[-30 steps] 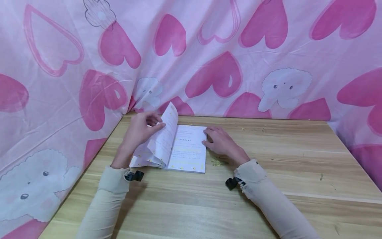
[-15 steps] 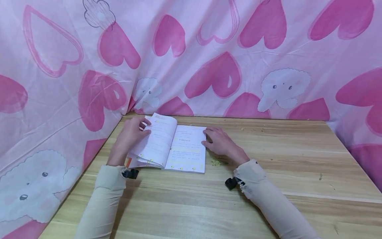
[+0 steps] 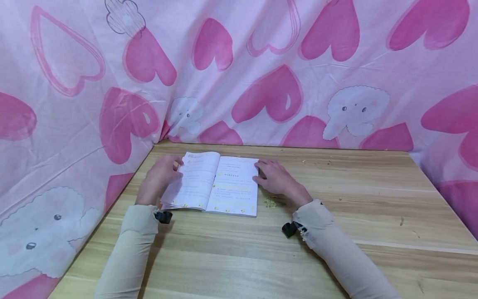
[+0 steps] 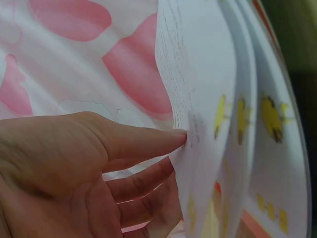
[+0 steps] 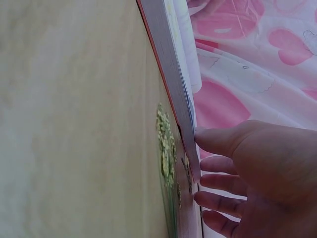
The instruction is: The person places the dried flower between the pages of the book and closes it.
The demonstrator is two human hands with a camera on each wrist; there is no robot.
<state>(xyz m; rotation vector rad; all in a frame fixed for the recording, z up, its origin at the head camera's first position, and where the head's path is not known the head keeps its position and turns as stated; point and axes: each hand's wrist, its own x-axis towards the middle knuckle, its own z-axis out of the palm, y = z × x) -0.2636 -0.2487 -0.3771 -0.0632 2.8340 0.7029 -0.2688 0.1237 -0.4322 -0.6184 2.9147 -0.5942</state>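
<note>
An open book (image 3: 231, 191) with white printed pages and small yellow pictures lies on the table. At its left edge my left hand (image 3: 158, 176) holds the turned pages (image 4: 203, 119), thumb on the printed face and fingers behind. The left wrist view shows those pages fanned slightly apart, each bearing a yellow figure. My right hand (image 3: 278, 178) rests along the opposite edge. Seen from the right wrist, its thumb tip touches the top edge of the thick page block (image 5: 171, 64), and the loosely bent fingers (image 5: 223, 183) lie beside the book's side.
The wooden table (image 3: 231, 257) bears a greenish-yellow patch (image 3: 274, 202) just right of the book, under the right wrist. Pink heart-patterned cloth (image 3: 261, 83) hangs behind and along the left side. Small specks mark the table toward the right.
My left hand has moved left and down, bringing the raised pages over onto the book's left side, where they lie flatter. The right hand has stayed at the right edge.
</note>
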